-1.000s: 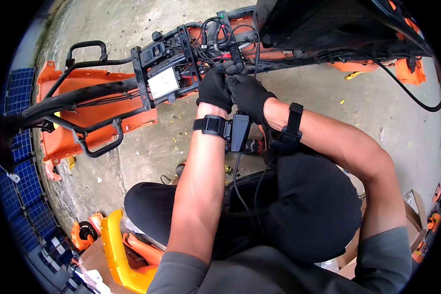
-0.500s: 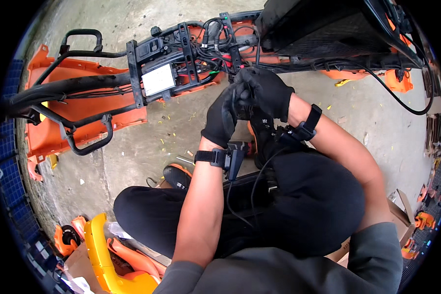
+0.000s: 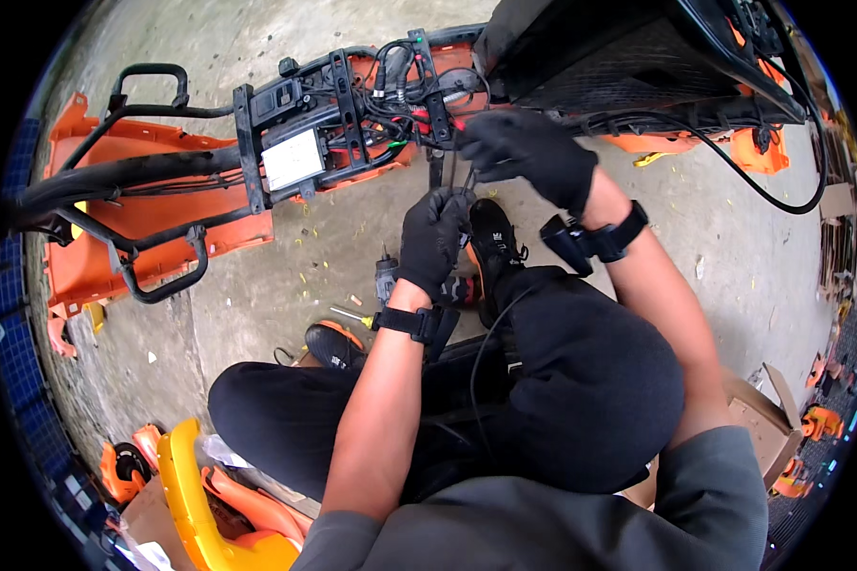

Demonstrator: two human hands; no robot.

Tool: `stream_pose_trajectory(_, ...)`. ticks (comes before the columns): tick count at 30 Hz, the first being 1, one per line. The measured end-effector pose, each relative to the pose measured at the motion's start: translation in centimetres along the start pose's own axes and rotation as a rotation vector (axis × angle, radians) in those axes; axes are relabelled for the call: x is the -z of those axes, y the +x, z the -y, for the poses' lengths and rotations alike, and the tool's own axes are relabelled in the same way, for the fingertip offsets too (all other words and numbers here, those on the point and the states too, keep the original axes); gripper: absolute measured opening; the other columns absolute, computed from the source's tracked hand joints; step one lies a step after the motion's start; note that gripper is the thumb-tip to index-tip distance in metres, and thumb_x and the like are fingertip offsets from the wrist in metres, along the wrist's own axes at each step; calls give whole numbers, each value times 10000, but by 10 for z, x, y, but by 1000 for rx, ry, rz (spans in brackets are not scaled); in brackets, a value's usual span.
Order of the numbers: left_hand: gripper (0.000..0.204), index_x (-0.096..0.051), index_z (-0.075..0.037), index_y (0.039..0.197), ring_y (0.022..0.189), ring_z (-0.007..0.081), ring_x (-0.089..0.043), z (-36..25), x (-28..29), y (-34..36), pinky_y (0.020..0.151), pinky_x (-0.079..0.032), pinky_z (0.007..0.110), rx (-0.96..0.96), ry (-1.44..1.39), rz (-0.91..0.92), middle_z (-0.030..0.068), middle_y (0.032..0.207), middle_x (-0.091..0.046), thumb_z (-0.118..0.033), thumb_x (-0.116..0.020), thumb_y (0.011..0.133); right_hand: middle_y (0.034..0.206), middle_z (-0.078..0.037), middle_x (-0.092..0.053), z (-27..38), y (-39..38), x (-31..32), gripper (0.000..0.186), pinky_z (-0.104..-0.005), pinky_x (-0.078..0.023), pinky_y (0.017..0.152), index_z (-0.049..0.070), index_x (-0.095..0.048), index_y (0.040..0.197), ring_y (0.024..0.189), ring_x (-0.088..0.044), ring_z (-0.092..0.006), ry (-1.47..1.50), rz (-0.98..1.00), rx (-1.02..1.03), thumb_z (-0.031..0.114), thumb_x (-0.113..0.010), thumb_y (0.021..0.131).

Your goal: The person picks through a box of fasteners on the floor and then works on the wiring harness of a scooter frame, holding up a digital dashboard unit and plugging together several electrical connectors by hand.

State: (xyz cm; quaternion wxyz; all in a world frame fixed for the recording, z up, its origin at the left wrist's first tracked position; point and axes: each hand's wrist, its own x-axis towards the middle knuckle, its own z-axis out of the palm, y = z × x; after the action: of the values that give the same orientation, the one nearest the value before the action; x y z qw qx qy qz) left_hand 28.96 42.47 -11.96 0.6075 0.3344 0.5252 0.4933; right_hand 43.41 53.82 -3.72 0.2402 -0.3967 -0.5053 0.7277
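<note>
Stretching between the black frame [image 3: 347, 109] and the gloved left hand [image 3: 430, 243], a dark cable [image 3: 453, 171] is sitting in that hand's pinched fingers; the gloved right hand [image 3: 535, 157] is hovering just beside the cable's upper stretch, whether gripping anything I cannot tell.
</note>
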Motion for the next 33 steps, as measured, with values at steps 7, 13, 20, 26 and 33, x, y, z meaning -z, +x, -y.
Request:
stream_pose_trajectory(7,282,-625,-21,1011,501,72,-504,-36,-8,-10,473,-429,216,89,9,30,0,611,-533,-273,-503,973,890,-5,-629,-21,3,19,346,-214,-475,649,69,-585,1130,685,-533,-63,52,-162,-146,360,-468,985)
stream_pose_trajectory(13,247,-638,-41,1012,558,53,-500,-64,-16,-15,469,-382,209,151,-218,10,-24,655,-555,-257,-534,951,844,27,-598,-22,20,6,243,-192,-458,640,51,-617,1090,673,-511,-40,135,7,-68,237,-519,966)
stream_pose_trajectory(20,206,-667,-45,928,624,57,-521,-69,-2,-3,596,-414,197,62,-114,-16,-18,762,-610,-206,-540,937,872,-13,-634,-1,21,-20,243,-181,-400,527,23,-606,1087,618,-492,-31,141,-2,-60,214,-511,971)
stream_pose_trajectory(26,211,-653,-72,954,605,58,-523,-69,-8,2,556,-411,201,19,-212,-81,-32,739,-600,-229,-513,957,748,-45,-628,-1,38,-36,214,-189,-358,441,17,-625,993,512,-471,-43,137,-126,11,190,-502,969)
stream_pose_trajectory(33,249,-619,-27,921,715,81,-539,-69,-5,0,639,-442,257,-114,3,-216,-5,776,-590,-223,-477,979,761,-87,-651,-17,79,-51,191,-306,-481,563,20,-649,906,631,-601,-165,-177,-248,84,140,-501,909)
